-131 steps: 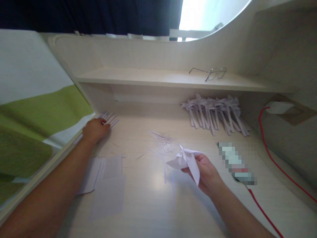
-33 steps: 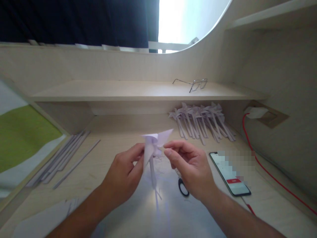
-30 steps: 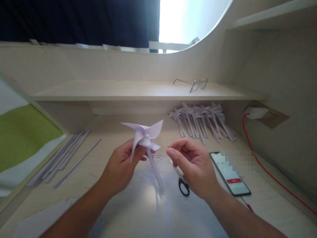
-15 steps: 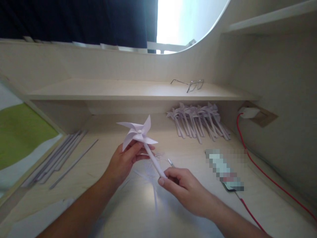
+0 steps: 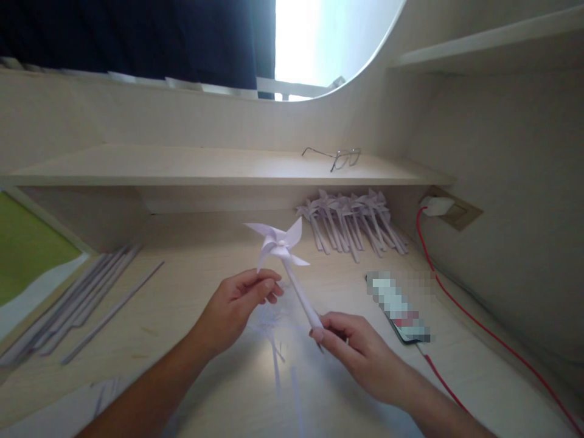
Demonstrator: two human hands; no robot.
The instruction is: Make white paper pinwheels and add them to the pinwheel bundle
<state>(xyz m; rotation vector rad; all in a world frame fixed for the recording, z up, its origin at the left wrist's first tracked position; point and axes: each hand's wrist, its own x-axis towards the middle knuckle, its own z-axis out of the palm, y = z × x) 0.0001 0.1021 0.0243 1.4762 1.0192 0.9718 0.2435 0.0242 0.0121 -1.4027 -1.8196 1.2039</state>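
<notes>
A white paper pinwheel (image 5: 281,243) stands tilted above the desk, its folded blades spread at the upper left end of a rolled paper stick (image 5: 301,295). The stick's lower end is pinched between the thumb and fingers of my right hand (image 5: 360,350). A thin dark tip (image 5: 320,348) pokes out beside those fingers; what it belongs to is hidden. My left hand (image 5: 241,304) hovers just below and left of the blades, apart from the stick, its fingers loosely bent and holding nothing. Thin paper scraps (image 5: 276,350) lie on the desk beneath.
Several finished pinwheels (image 5: 347,222) lie in a row under the shelf (image 5: 205,164). Paper sticks (image 5: 86,298) lie at the left, with white paper (image 5: 68,407) in front. A phone (image 5: 396,310) on a red cable (image 5: 474,328) lies right; glasses (image 5: 347,159) rest on the shelf.
My left hand has let go of the pinwheel near its blades. The pinwheel, in my right hand, has moved rightward and stands a little more upright. The view has turned slightly right.
</notes>
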